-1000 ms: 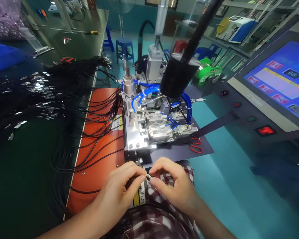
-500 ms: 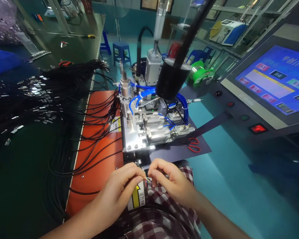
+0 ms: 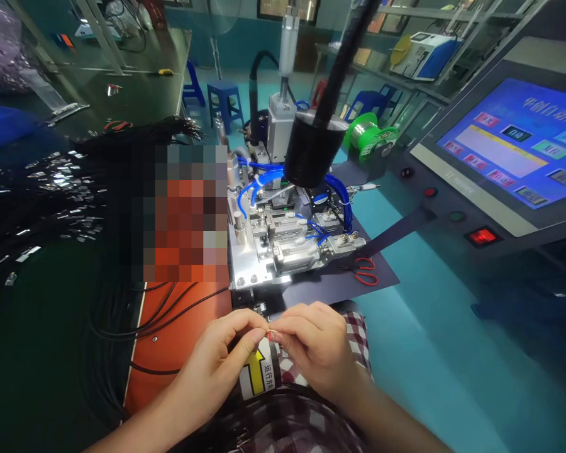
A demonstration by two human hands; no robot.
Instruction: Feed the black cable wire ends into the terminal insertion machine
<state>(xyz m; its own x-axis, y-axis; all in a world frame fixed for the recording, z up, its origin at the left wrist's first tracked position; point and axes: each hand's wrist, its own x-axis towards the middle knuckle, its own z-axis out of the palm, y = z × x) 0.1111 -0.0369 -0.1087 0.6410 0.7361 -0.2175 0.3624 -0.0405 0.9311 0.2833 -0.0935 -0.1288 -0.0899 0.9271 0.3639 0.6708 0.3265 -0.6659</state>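
Low in front of me, my left hand point(image 3: 224, 352) pinches thin coloured wires point(image 3: 270, 334) between thumb and forefinger. My right hand point(image 3: 314, 343) meets it fingertip to fingertip, closed on the same wires; just a bit of red and a pale strand show between them. Fingers hide most of the wires. Below the hands is a white label with a yellow arrow point(image 3: 257, 374). Just beyond them stands a metal machine point(image 3: 292, 251) with blue air tubes point(image 3: 273, 176).
Many black cables point(image 3: 51, 189) lie on the dark table at left, some crossing the orange board point(image 3: 183, 327). Red-handled scissors point(image 3: 368, 272) lie right of the machine. A black lamp point(image 3: 314, 151), green spool point(image 3: 370, 135) and touch screen point(image 3: 514, 145) stand around it.
My right hand has moved left and closed, its fingertips now meeting the left hand's at the wires. Fewer wires show than before. The view has shifted slightly.
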